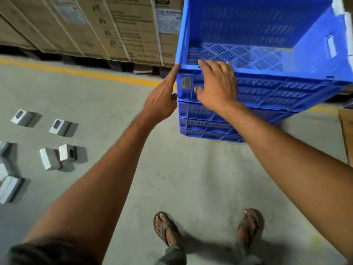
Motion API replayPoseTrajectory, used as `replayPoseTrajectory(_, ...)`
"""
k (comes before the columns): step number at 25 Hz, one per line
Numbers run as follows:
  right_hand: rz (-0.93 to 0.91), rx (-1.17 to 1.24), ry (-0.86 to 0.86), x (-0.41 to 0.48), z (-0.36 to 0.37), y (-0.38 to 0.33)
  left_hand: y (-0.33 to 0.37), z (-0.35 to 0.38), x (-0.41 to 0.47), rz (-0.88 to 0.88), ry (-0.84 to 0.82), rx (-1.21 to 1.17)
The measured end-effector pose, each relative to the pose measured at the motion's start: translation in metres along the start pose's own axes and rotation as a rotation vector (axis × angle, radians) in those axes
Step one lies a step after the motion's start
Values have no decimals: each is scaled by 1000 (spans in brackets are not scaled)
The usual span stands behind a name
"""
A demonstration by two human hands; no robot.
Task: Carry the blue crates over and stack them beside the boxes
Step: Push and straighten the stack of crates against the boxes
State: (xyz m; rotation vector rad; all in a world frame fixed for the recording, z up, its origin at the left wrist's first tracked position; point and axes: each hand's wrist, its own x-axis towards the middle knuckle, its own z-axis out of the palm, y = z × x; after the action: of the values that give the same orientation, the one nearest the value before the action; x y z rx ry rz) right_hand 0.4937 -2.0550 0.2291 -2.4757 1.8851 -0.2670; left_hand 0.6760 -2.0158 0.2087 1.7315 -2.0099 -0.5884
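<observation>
A stack of blue slotted plastic crates (267,88) stands on the concrete floor, next to a row of tall brown cardboard boxes (114,29). The top crate (257,25) is empty and open towards me. My left hand (162,96) lies flat against the stack's near left corner, fingers straight and pointing up to the rim. My right hand (217,87) rests spread on the top crate's front wall, fingertips at the rim, thumb on the wall. Neither hand is closed around anything.
Several small grey and white boxes (59,127) lie scattered on the floor at the left. A yellow floor line (76,70) runs in front of the cardboard boxes. A flat brown cardboard edge (346,131) shows at the right. My sandalled feet (208,228) stand below.
</observation>
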Motion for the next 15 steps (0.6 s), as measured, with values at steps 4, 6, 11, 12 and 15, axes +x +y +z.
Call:
replayPoseTrajectory(4, 98, 46, 27, 11, 4, -15, -33, 5, 18, -118, 22, -252)
replayPoseTrajectory(6, 132, 47, 7, 16, 3, -20, -40, 19, 27, -253, 2, -450)
replayPoseTrajectory(11, 34, 130, 92, 35, -1, -58, -49, 45, 45, -395, -75, -767)
replayPoseTrajectory(12, -48, 108, 159, 36, 2, -75, -49, 45, 51, -435, -44, -787)
replayPoseTrajectory(15, -179, 153, 198, 39, 29, -124, -53, 45, 63, -469, 54, -509)
